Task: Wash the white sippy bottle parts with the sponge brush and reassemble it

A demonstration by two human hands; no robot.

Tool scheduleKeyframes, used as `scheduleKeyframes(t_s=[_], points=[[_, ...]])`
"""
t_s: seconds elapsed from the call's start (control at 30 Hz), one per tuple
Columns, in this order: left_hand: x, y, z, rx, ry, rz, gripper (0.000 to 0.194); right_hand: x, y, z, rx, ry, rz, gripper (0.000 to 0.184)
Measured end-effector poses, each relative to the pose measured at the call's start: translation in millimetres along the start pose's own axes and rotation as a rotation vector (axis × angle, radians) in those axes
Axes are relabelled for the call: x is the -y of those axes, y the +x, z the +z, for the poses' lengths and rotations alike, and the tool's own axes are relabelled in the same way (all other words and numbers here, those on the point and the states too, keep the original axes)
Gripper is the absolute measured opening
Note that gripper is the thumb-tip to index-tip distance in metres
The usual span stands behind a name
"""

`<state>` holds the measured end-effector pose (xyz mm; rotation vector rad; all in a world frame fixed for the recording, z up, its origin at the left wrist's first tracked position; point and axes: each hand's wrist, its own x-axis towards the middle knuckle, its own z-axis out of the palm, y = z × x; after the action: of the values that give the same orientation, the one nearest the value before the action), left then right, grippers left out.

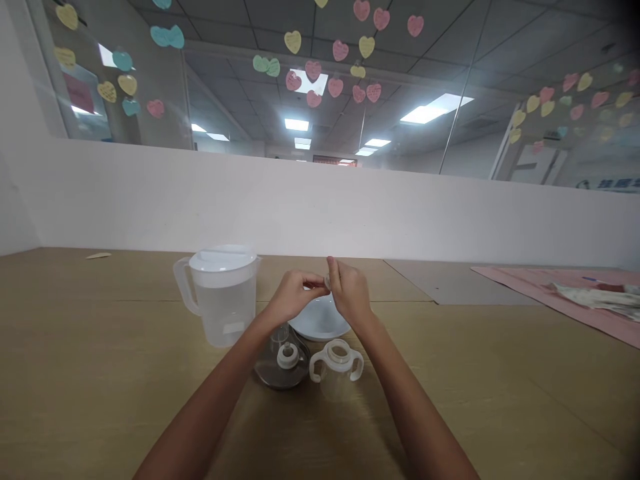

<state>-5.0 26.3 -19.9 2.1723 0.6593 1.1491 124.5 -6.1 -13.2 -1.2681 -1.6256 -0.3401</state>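
Over a white bowl my two hands meet around a small pale piece, mostly hidden by the fingers and too small to name. My left hand pinches toward it with thumb and forefinger. My right hand is closed on its other side, thumb pointing up. Nearer to me, a clear baby bottle with two white handles stands upright, its top uncovered. Left of it, a steel kidney-shaped tray holds a white bottle collar with teat and a clear cap, partly behind my left forearm.
A translucent lidded pitcher stands to the left of the bowl. A flat wooden stick lies at the far left. On the right, a pink cloth carries a white bundle. A low white wall borders the table.
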Motion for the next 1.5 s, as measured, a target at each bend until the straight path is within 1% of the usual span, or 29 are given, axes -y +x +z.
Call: scheduleKeyframes(t_s=[0.13,0.17,0.2,0.27,0.33,0.37,0.4,0.47,0.53,0.6,0.7,0.83,0.93,1.1,1.17,1.23,1.33,1.5], points=[[-5,0,-2.0,-0.038,0.039,0.032,0.016,-2,2,-6,-0.001,0.094,-0.003,0.027],[-6,0,-2.2,-0.039,0.034,0.032,0.017,-3,2,-8,-0.01,0.1,-0.003,0.025],[-6,0,-2.2,-0.039,0.028,0.029,0.017,-5,3,-9,-0.011,0.096,-0.003,0.027],[-6,-1,-2.0,-0.033,0.028,0.018,0.017,-7,4,-10,0.007,0.084,-0.005,0.036],[-6,-1,-2.1,-0.03,0.047,-0.001,0.016,-9,6,-12,0.042,0.145,-0.004,0.042],[-6,-1,-2.3,-0.031,0.059,-0.011,0.016,-11,7,-14,0.033,0.207,0.011,0.044],[-7,-1,-2.5,-0.033,0.066,-0.02,0.016,-14,8,-16,-0.001,0.278,0.039,0.044],[-11,-1,-2.8,-0.042,0.07,-0.03,0.018,-21,12,-25,-0.133,0.402,0.13,0.045],[-18,-2,-2.0,-0.043,0.08,-0.027,0.021,-31,16,-34,-0.272,0.485,0.239,0.047],[-26,-3,-0.3,-0.027,0.099,-0.016,0.023,-41,19,-42,-0.354,0.546,0.311,0.048],[-35,-4,1.7,0.006,0.125,-0.001,0.024,-52,21,-50,-0.417,0.579,0.351,0.049],[-37,-6,0.4,0.032,0.167,-0.019,0.026,-52,19,-55,-0.441,0.535,0.348,0.049],[-35,-7,-1.7,0.039,0.185,-0.026,0.027,-45,18,-54,-0.456,0.527,0.338,0.049],[-32,-8,-1.9,0.054,0.134,-0.054,0.028,-27,19,-40,-0.476,0.759,0.39,0.048],[-31,-7,-1.0,0.066,0.134,-0.052,0.026,-22,19,-34,-0.479,0.787,0.389,0.048],[-31,-6,-0.2,0.08,0.116,-0.048,0.025,-19,19,-31,-0.481,0.757,0.378,0.048],[-29,-5,0.7,0.064,0.086,-0.045,0.023,-20,17,-28,-0.464,0.687,0.368,0.049],[-21,-3,0.7,0.062,0.113,-0.037,0.021,-19,12,-23,-0.36,0.582,0.351,0.05]])
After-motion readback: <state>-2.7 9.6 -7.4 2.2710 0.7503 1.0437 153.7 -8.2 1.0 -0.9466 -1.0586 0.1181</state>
